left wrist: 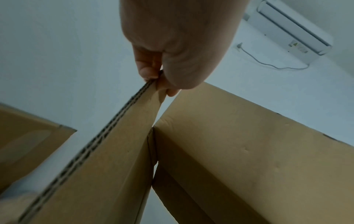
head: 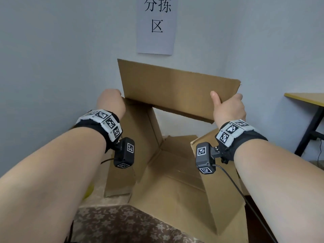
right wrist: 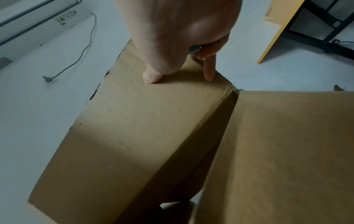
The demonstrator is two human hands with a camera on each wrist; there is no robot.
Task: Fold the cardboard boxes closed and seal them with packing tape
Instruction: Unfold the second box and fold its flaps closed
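Cardboard box [head: 175, 186] lies open on its side against the wall, flaps splayed. Left hand [head: 112, 102] pinches the corner of the left flap [head: 138, 137]; right hand [head: 228, 109] grips the far flap [head: 175, 90], thumb on its face, fingers curled behind. Recommended: fold along the creases evenly, short flaps first. No tape visible.
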